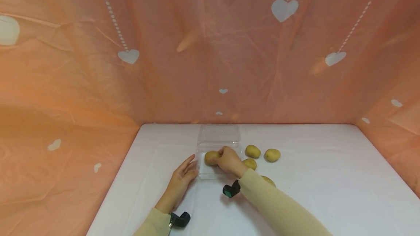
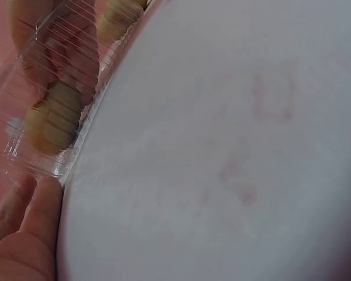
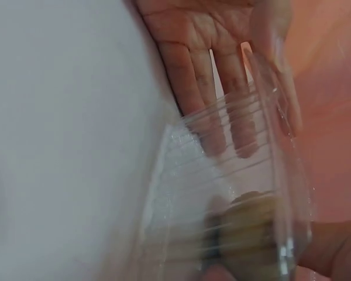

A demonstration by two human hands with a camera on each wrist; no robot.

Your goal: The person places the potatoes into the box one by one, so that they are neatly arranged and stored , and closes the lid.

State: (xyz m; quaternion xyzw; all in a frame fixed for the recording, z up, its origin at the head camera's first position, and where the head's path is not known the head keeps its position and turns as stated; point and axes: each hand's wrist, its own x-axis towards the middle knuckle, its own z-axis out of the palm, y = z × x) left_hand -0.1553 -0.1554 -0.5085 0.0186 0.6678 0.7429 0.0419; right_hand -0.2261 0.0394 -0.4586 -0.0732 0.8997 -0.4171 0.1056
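A clear plastic clamshell box (image 1: 206,175) stands on the table with its lid (image 1: 219,133) folded back. Inside it, my right hand (image 1: 229,161) pinches a yellowish potato (image 1: 211,158) between thumb and fingers. Through the ribbed plastic wall, the left wrist view shows this potato (image 2: 52,126) low in the box. My left hand (image 1: 182,178) lies along the box's left side with fingers extended. In the right wrist view the fingers of that left hand (image 3: 202,58) reach up to the ribbed wall, palm toward the box.
Right of the box lie more potatoes: one near the lid (image 1: 252,151), one farther right (image 1: 272,155), one by the right wrist (image 1: 250,164), and one partly hidden by the right sleeve (image 1: 268,181). A white cloth covers the table (image 1: 315,177). An orange curtain (image 1: 203,65) encloses the back and sides.
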